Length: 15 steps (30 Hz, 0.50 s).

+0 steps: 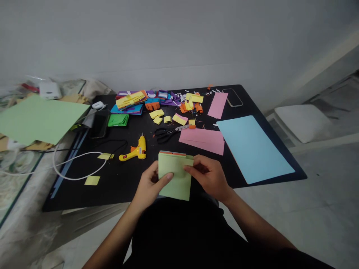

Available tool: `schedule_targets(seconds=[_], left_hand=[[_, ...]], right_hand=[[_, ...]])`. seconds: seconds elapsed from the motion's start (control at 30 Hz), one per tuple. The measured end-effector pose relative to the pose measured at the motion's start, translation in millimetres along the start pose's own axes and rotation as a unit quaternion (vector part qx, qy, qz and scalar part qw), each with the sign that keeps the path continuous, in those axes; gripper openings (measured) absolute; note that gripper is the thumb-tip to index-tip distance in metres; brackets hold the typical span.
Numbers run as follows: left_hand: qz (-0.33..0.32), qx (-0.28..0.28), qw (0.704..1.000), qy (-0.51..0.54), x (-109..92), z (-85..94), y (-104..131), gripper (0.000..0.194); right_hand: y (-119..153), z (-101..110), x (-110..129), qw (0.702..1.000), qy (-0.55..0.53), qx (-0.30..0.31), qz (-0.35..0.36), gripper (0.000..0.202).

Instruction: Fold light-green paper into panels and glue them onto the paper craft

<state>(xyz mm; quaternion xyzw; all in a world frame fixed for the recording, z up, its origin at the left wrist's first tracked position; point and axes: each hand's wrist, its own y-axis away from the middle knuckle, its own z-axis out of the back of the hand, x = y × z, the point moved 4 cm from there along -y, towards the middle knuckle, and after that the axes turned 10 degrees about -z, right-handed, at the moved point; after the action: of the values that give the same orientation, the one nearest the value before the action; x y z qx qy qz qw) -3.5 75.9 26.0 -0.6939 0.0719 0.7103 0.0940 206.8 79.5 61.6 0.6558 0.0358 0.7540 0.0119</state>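
Note:
A light green folded paper (176,181) is held up at the table's near edge, with an orange and a white layer showing along its top. My left hand (153,183) grips its left side, thumb on the front and fingers behind. My right hand (209,175) pinches the upper right edge between thumb and fingers. Beyond the paper lie black-handled scissors (166,133) and pink paper strips (203,140). To the left of my hands is a yellow glue gun (136,150), nozzle pointing away from me.
Bundles of yellow strips (131,100), green pieces (118,120) and colored scraps (193,106) line the back. Blue sheets (254,149) lie at right, near a phone case (234,98). A white cable (81,178) loops at left. A large green sheet (42,117) overlies a pile there.

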Motion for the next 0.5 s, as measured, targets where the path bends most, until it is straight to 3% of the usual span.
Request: schedule_targets(seconds=[0.07, 0.17, 0.27, 0.33, 0.4, 0.5], left_hand=[[0.055, 0.0, 0.998, 0.029, 3.5, -4.7, -5.1, 0.049], [0.074, -0.006, 0.995, 0.062, 11.0, -6.9, -11.5, 0.047], [0.099, -0.035, 0.991, 0.086, 25.7, -5.0, -14.1, 0.047], [0.115, -0.056, 0.987, 0.096, 34.9, -4.0, -13.6, 0.048], [0.119, -0.069, 0.986, 0.099, 40.1, -3.9, -12.1, 0.049], [0.118, -0.079, 0.986, 0.092, 41.6, -4.2, -9.7, 0.05]], right_hand=[[1.4, -1.7, -0.1, 1.0, 0.001, 0.01, -0.007, 0.031], [-4.4, -0.3, -5.1, 0.999, 0.008, 0.04, -0.027, 0.028], [-35.9, 21.1, -15.8, 0.997, 0.028, 0.063, -0.032, 0.026], [-74.8, 60.1, -21.7, 0.996, 0.089, -0.031, -0.002, 0.03], [-120.0, 113.0, -26.3, 0.968, 0.178, -0.176, 0.011, 0.03], [-181.7, 188.6, -34.3, 0.923, 0.235, -0.305, -0.005, 0.031]])
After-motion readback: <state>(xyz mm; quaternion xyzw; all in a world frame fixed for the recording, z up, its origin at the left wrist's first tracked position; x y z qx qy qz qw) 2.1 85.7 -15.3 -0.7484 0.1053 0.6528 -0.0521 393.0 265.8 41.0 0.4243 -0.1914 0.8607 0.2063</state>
